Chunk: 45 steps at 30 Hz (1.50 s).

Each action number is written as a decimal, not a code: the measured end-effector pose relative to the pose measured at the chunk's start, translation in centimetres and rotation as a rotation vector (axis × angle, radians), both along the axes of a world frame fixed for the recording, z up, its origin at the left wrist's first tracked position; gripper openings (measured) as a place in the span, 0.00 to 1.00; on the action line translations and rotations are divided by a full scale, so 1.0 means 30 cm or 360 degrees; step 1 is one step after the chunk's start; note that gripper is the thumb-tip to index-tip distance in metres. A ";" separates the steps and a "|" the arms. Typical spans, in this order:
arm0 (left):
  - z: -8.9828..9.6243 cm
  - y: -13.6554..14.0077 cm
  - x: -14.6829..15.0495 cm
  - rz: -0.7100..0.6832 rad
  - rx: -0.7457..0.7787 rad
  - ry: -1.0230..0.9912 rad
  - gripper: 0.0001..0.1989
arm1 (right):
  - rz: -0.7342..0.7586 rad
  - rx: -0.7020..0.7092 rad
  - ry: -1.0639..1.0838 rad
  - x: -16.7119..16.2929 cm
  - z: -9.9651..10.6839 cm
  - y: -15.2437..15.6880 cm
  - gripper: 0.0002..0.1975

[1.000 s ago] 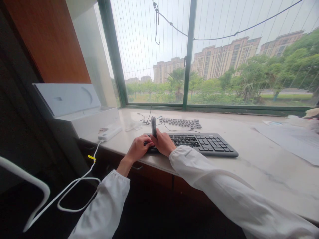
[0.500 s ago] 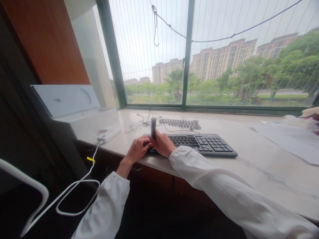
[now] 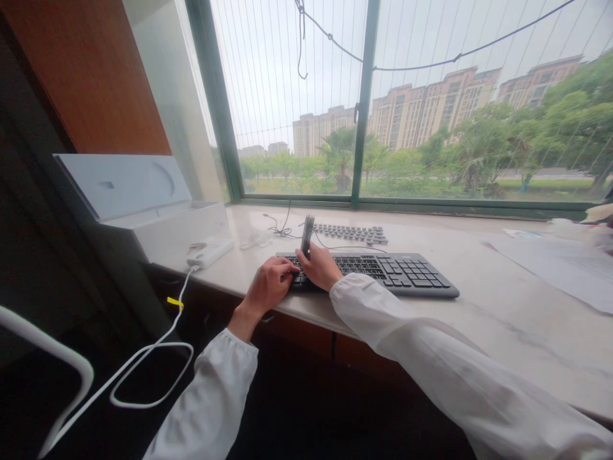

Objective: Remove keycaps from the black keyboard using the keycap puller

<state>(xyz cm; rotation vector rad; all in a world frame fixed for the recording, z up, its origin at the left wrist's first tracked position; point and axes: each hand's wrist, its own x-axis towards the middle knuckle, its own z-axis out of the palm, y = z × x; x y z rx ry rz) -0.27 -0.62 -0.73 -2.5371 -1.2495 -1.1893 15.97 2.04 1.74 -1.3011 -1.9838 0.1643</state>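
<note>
A black keyboard (image 3: pixel 421 275) lies along the front of the counter, its number pad at the right end; part of its letter area shows bare key sockets. Over its left part, my right hand (image 3: pixel 322 267) is closed round a slim, dark upright tool (image 3: pixel 308 235) whose lower end is hidden. My left hand (image 3: pixel 269 281) rests at the keyboard's left end, fingers curled and thumb pressed in; what they pinch, if anything, is hidden. Behind the keyboard, loose grey keycaps (image 3: pixel 352 232) lie in rows.
An open white box (image 3: pixel 179 223) stands at the left, with a white power strip (image 3: pixel 211 252) before it. A white cable (image 3: pixel 160 345) hangs off the counter edge. A thin dark cord (image 3: pixel 282 231) lies at the back. Paper sheets (image 3: pixel 555 262) lie at the right.
My right hand and the dark tool have shifted slightly right along the keyboard, and the tool now leans more to the right. My left hand has moved slightly right, fingers still curled.
</note>
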 end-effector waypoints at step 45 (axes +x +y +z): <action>0.041 0.008 -0.027 -0.0208 -0.0218 -0.0054 0.06 | 0.0575 0.0225 -0.0224 0.014 -0.008 -0.049 0.13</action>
